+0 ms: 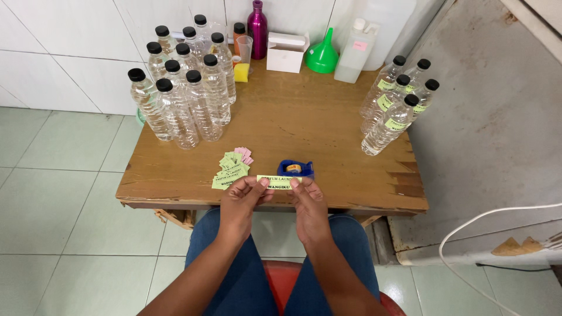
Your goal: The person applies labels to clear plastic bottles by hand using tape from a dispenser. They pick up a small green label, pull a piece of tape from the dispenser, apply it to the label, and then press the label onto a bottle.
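Note:
My left hand [241, 202] and my right hand [308, 203] together pinch a small pale green paper label [275, 182] by its two ends, just above the near edge of a low wooden table [293, 126]. Right behind the label sits a blue tape dispenser [295, 168]. A loose pile of green labels [229, 171], with a few pink ones [243, 154] on its far side, lies to the left of my left hand.
Several unlabelled clear bottles with black caps [184, 93] stand at the table's back left. Several labelled bottles [398, 105] stand at the right. A green funnel [322, 55], white box [287, 51], white jug [356, 52] and magenta bottle [257, 28] line the tiled wall. A white cable [486, 219] hangs on the right.

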